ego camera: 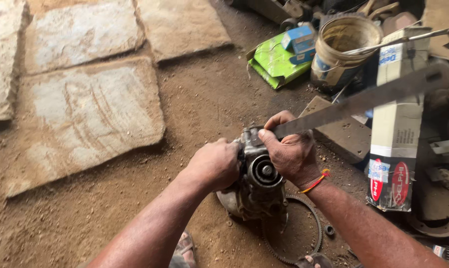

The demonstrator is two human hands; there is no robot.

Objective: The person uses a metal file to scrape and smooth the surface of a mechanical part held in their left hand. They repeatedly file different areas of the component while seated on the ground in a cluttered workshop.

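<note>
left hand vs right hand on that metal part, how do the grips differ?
The left hand wraps the side of the grey metal assembly, bare-wristed, with no tool. The right hand sits on the assembly's top, pinching a long flat metal bar, with a red-yellow thread on its wrist. Both touch the assembly.

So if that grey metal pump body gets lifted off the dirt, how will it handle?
The pump body is probably heavy for its size: it looks like solid cast metal. It may be slippery, since its surface looks grimy. It stands on end, steadied by both hands, so it could tip if released.
</note>
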